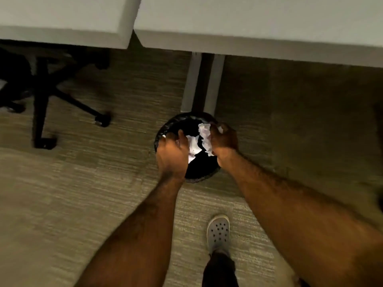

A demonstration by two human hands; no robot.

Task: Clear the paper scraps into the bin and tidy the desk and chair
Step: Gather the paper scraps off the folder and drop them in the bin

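Observation:
A round black bin [204, 176] stands on the carpet below the desk edge. Both my hands hover over its mouth. My left hand [173, 154] covers the bin's left side with a white crumpled paper scrap [193, 147] at its fingers. My right hand [224, 139] is closed around another crumpled white paper scrap [205, 137] above the bin's far right rim. The white desk [259, 23] runs across the top of the view. A black office chair [41, 94] with a wheeled base sits at the left, partly under the desk.
Two grey desk legs [203, 81] drop to the floor just behind the bin. My grey perforated shoe [218, 233] stands on the beige carpet [72, 193] near the bottom. A gap [134, 36] splits the two desk tops.

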